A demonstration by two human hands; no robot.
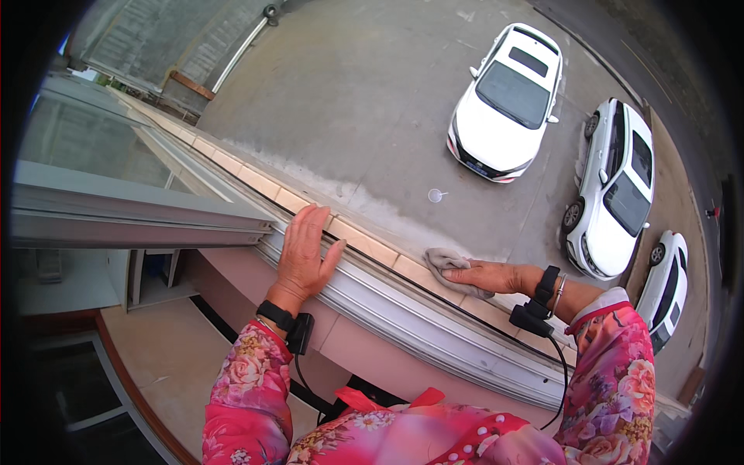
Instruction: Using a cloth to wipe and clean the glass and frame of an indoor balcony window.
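Your floral top (pixel 418 440) sits at six o'clock, your empty left hand (pixel 306 254) lies fingers-loose over the window track (pixel 372 301) toward nine, and your right hand (pixel 490 277) grasps the grey cloth (pixel 439 259) at the tiled ledge (pixel 367 244) toward four, seemingly for wiping, which next calls for steady sliding.

Upper-flr rm (pixel 159 349), home vs. office unclear, at an open sliding window (pixel 85 143): metal track (pixel 434 337), tiled outer ledge (pixel 364 244), & white cars (pixel 492 136) parked on concrete yard (pixel 349 101) well below.
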